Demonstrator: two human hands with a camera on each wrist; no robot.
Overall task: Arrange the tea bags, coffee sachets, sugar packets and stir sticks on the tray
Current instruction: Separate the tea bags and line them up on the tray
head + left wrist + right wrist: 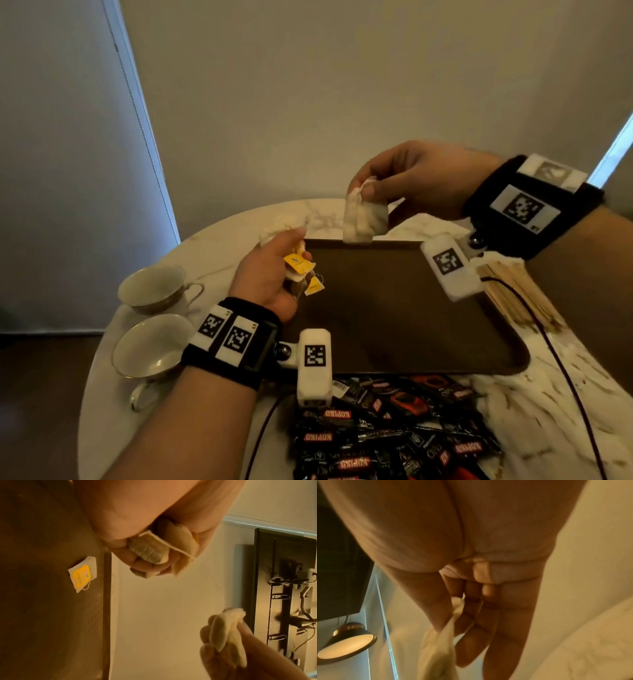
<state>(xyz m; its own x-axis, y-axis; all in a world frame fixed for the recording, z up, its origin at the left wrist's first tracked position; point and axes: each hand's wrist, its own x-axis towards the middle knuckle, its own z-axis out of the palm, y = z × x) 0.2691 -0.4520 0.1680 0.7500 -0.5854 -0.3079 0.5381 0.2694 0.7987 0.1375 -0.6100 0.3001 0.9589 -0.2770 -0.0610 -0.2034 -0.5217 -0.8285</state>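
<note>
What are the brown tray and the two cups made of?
Tray: looks like dark wood or wood-look plastic with a dull matte finish; hard to tell which. Cups: probably glazed porcelain, white and shiny, with thin, seemingly gold rims and handles.

We see a matt brown tray (394, 325), glossy foil coffee sachets (383, 435), soft paper tea bags (363, 219), pale wood stir sticks (513, 294), veined marble tbl (565, 394).

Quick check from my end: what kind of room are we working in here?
Likely a hotel room or home sitting area, not a workshop: a round marble table with two teacups, a serving tray, and a pendant lamp overhead.
</note>
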